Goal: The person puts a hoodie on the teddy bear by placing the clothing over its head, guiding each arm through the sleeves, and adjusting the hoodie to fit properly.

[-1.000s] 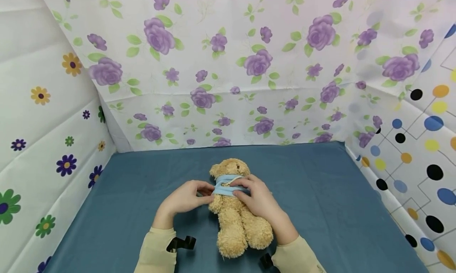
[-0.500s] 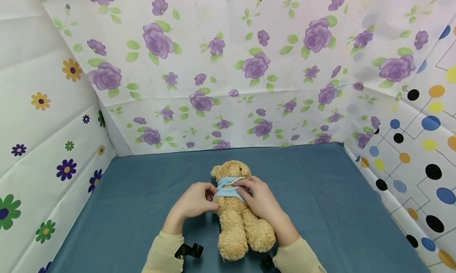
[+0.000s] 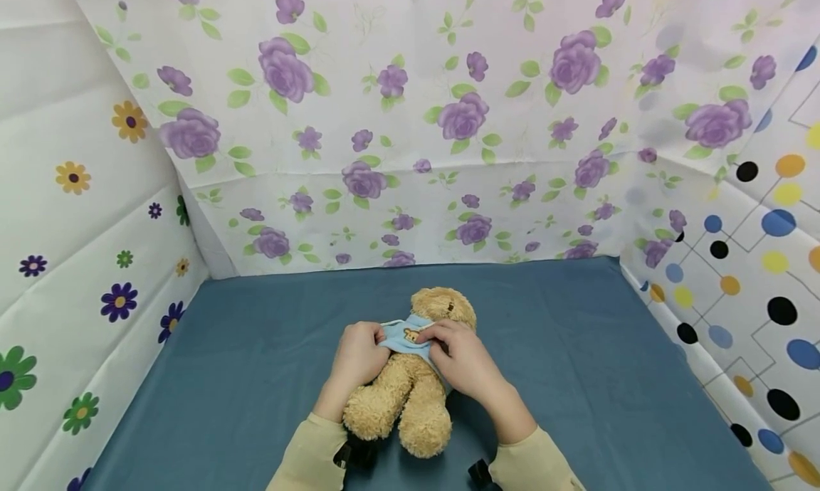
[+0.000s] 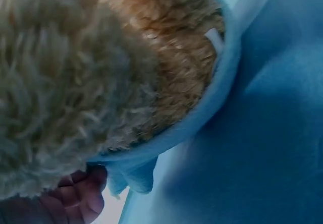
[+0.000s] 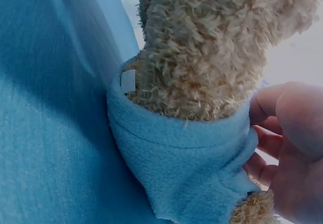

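Observation:
A curly light-brown teddy bear [image 3: 426,416] is tilted over the cloth, head away and legs toward me. It wears a small light blue shirt [image 3: 398,339] with a bear patch on the front. My left hand [image 3: 360,352] pinches the shirt's edge at the left side; in the left wrist view, curled fingers [image 4: 93,196] meet the blue hem beside the fur. On the other side, my right hand [image 3: 466,359] pinches the shirt's front near the patch. The right wrist view shows its thumb and fingers [image 5: 298,113] at a fold of the shirt, whose hem has a white tag [image 5: 128,81].
Dark blue cloth [image 3: 256,377] covers the table. A rose-printed curtain [image 3: 410,121] rises behind it, with a flower-printed sheet [image 3: 83,263] at left and a dotted one [image 3: 743,284] at right. Black wrist mounts [image 3: 480,473] hang by the cream sleeves [image 3: 538,466].
The bear has turned, its head going right and its legs swinging left. The shirt is spread flatter, baring the patch. My left hand has moved right and now grips the shirt's edge.

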The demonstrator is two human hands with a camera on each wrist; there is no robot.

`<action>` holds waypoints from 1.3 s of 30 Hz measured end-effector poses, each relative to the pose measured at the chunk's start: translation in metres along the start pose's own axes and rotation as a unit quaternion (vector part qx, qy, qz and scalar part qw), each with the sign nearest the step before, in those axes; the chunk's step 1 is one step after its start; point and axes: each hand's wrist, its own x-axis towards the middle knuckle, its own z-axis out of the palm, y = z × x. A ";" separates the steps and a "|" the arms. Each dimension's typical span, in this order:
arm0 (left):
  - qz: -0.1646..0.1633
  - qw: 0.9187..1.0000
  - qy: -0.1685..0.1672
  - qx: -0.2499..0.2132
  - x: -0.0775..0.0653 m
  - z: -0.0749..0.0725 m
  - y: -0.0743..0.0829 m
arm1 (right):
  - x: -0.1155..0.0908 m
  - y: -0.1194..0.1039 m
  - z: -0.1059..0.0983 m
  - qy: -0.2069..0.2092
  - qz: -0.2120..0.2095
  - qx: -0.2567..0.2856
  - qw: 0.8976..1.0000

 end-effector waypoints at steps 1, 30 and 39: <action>-0.002 1.000 0.002 0.000 0.000 0.001 0.001 | 0.000 0.000 0.000 0.000 0.002 0.003 1.000; -0.055 0.998 -0.035 -0.014 0.001 -0.013 0.000 | 0.002 -0.003 0.005 0.005 0.011 0.003 1.000; -0.020 0.990 -0.139 -0.025 -0.002 -0.028 -0.002 | 0.000 -0.002 0.003 -0.007 0.002 -0.002 1.000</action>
